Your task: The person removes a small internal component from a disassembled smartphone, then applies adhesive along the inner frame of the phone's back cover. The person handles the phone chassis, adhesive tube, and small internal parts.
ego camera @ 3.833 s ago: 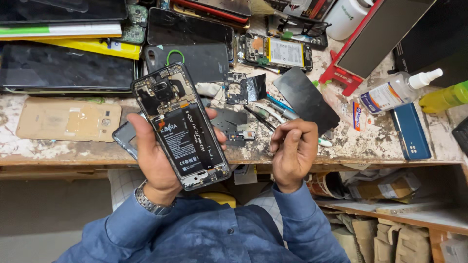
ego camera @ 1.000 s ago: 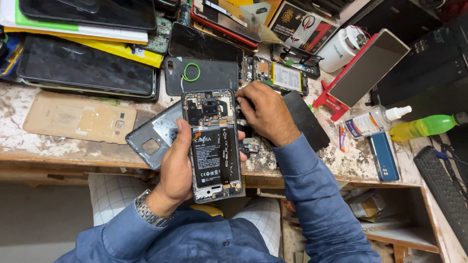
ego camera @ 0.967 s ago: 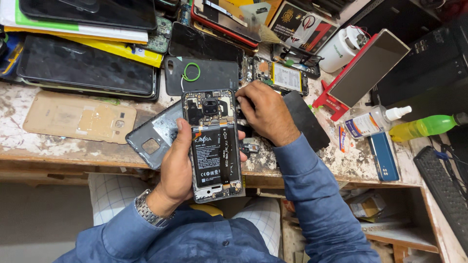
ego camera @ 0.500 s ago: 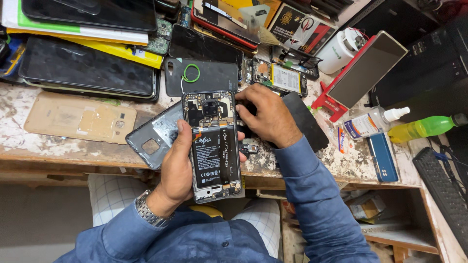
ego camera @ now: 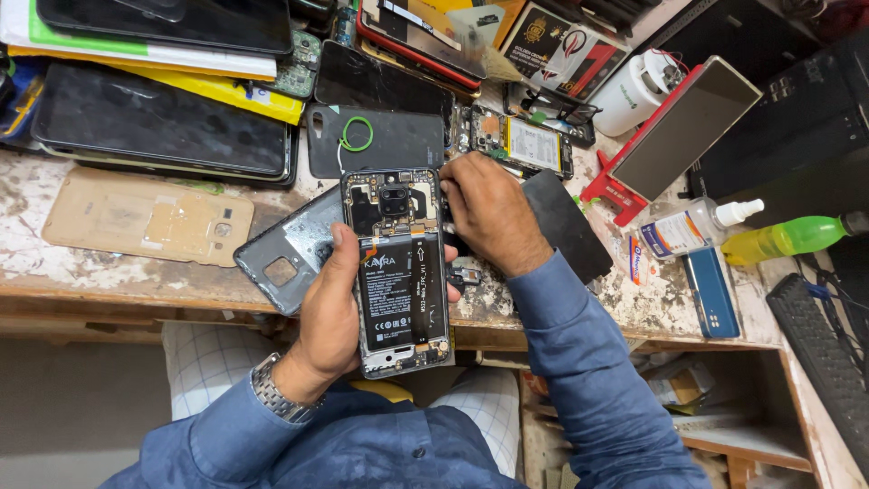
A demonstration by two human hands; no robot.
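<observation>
A tan phone cover (ego camera: 148, 217) lies at nine o'clock on the worn workbench (ego camera: 36, 263), a white jar (ego camera: 636, 91) at one o'clock, a clear dropper bottle (ego camera: 692, 226) and a green bottle (ego camera: 783, 239) at three o'clock.

A single head camera looks steeply down from above the person, facing away from the body toward the far side of the surface (ego camera: 136, 272). It sits close: the blue sleeves fill the near edge, the left hand (ego camera: 330, 312) and right hand (ego camera: 489, 213) lie mid-frame, and the keyboard (ego camera: 828, 362) is cut off at the right edge.
</observation>
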